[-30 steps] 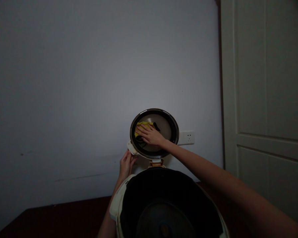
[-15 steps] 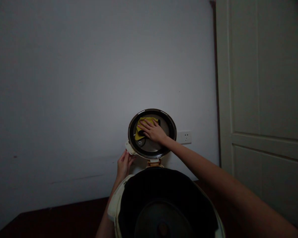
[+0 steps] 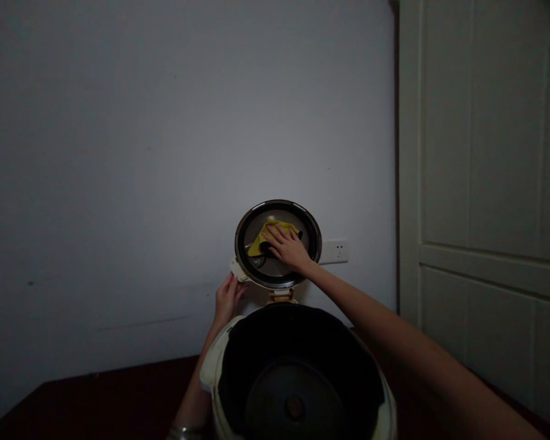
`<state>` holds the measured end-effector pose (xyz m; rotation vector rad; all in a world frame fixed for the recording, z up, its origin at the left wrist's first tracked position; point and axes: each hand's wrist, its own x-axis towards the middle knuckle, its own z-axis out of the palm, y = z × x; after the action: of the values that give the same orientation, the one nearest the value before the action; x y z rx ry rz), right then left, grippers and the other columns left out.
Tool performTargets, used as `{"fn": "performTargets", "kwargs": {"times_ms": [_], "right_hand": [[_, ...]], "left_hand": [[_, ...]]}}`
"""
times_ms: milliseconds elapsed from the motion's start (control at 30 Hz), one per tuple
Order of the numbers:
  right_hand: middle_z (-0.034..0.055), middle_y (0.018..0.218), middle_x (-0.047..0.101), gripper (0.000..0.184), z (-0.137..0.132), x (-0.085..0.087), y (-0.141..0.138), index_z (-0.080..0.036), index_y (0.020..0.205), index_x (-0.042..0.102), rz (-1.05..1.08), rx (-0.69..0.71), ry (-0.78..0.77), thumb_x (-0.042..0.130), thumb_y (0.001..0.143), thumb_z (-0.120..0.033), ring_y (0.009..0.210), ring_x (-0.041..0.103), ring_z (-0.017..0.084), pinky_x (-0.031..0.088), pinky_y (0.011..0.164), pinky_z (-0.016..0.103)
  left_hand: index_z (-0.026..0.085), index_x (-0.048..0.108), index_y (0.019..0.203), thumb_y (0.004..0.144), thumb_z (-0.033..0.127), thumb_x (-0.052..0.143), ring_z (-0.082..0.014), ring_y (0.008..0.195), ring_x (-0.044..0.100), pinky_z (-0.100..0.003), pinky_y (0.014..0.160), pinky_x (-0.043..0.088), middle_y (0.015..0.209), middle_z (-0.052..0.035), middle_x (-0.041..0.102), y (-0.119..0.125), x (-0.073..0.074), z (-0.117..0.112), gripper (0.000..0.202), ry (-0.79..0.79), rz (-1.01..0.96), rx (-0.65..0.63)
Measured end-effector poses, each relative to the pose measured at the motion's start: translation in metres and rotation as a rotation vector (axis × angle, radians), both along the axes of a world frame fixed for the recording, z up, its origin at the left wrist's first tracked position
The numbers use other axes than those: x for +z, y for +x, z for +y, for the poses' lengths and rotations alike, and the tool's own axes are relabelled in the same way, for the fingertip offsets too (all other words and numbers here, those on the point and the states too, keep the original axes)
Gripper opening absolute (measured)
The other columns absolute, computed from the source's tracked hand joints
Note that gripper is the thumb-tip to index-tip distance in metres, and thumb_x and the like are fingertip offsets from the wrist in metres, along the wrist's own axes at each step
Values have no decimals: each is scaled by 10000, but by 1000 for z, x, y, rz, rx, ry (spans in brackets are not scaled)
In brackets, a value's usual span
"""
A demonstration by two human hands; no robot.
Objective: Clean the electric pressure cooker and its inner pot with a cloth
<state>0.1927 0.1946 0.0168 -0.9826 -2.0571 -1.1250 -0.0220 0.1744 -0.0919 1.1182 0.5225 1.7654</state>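
The round lid [image 3: 238, 270] of a pressure cooker stands raised on its hinge, its metal inner face toward me. My left hand [image 3: 228, 298] is closed at the pale tab on the lid's lower left edge; some of its fingers are behind the tab. With fingers spread, my right hand [image 3: 288, 245] holds a yellow cloth [image 3: 259, 242] with dark edging pressed to the middle of the inner face. Below the lid, the cooker body [image 3: 213, 366] is open at the top, showing a dark hollow with a round plate at its bottom.
Behind the lid rises a pale wall [image 3: 165, 153], with a white socket [image 3: 339, 251] just right of the lid. A panelled door [image 3: 481, 183] fills the right side. The cooker stands on a dark red-brown table [image 3: 110, 403].
My right hand and the yellow cloth have slid slightly right across the lid's inner face, and the cloth has bunched. My left hand stays at the tab. The view has shifted a little.
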Motion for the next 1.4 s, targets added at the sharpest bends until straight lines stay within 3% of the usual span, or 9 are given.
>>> {"fn": "performTargets", "kwargs": {"times_ms": [167,300,433,600,767,967,1167,1400], "right_hand": [[82,1501,287,533,-7,-3,-10,-257,1422,314,-47,43,0,403,923,-425,1363,245,315,238,1043,603],[93,1474,341,470,-9,9,-13,-220,1369,398,-159,86,-21,464,911,-302,1343,287,304,278,1039,566],[111,1388,460,340,-10,16,-16,-174,1235,529,-223,112,-47,431,909,-171,1300,355,296,318,1006,563],[136,1334,511,319,-19,12,-35,-152,1218,523,-231,177,-65,433,913,-177,1251,421,274,373,960,537],[125,1358,484,308,-27,12,-41,-172,1218,515,-444,270,64,392,937,-193,1256,419,266,367,974,527],[107,1328,521,294,-10,31,-28,-184,1194,544,-562,223,126,439,919,-197,1246,439,262,344,1013,506],[34,1413,448,426,13,49,-20,-246,1313,459,-441,147,43,439,901,-139,1330,341,247,323,1038,528],[64,1473,350,499,6,56,16,-215,1368,408,-193,22,-7,420,884,-94,1343,312,276,381,1002,487]], "left_hand": [[188,641,1060,670,400,724,-171,909,631,-333,831,506,1087,-82,660,-3,6,-5,451,-16,36,-25],[166,633,1047,682,371,724,-147,827,630,-345,821,516,986,-71,668,-2,9,-6,429,-62,35,-27],[177,622,1046,719,344,705,-158,866,633,-352,827,515,1021,-72,658,0,13,-8,376,-93,47,-10],[184,627,1015,718,352,708,-172,883,643,-346,807,522,1038,-75,662,0,16,-11,350,-100,59,6],[197,626,1019,693,378,724,-171,866,648,-326,773,524,1035,-72,668,0,17,-13,386,-105,69,14],[206,638,1019,691,360,727,-176,891,640,-309,754,524,1069,-74,659,-1,18,-16,372,-88,71,-10],[199,636,1020,716,347,710,-173,852,649,-329,764,525,1019,-69,670,-3,17,-11,346,-102,87,8],[193,623,1081,753,296,680,-154,832,653,-292,750,527,1017,-72,682,-2,20,-11,348,-95,65,17]]}}
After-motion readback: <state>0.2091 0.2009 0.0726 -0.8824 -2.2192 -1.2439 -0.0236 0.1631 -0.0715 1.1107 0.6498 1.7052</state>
